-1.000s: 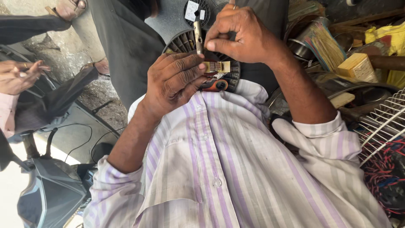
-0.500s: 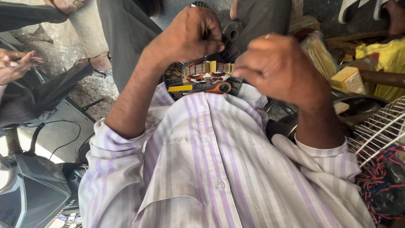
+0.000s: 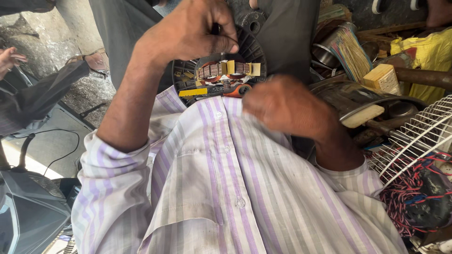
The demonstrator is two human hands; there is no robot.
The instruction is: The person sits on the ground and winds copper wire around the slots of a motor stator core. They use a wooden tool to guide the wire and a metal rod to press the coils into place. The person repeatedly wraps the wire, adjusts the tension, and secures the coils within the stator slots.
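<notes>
A round black fan motor (image 3: 254,49) with copper-coloured windings (image 3: 221,70) and a yellow strip rests in my lap, above my striped shirt. My left hand (image 3: 193,33) reaches over the motor's top, with its fingers curled shut on the rim and the windings. A thin dark sliver shows between the fingers. My right hand (image 3: 282,106) is blurred and curled just below and right of the motor, its back towards me. What it holds, if anything, is hidden.
A white wire fan guard (image 3: 414,136) and a tangle of red and black wires (image 3: 414,197) lie at the right. Behind them are a wood block (image 3: 381,77), a bundle of straws (image 3: 351,51) and yellow cloth (image 3: 428,51). Another person's hand (image 3: 9,59) shows at the far left.
My right hand has dropped from above the motor to below it and no longer shows the thin metal tool. My left hand has moved up onto the motor's top.
</notes>
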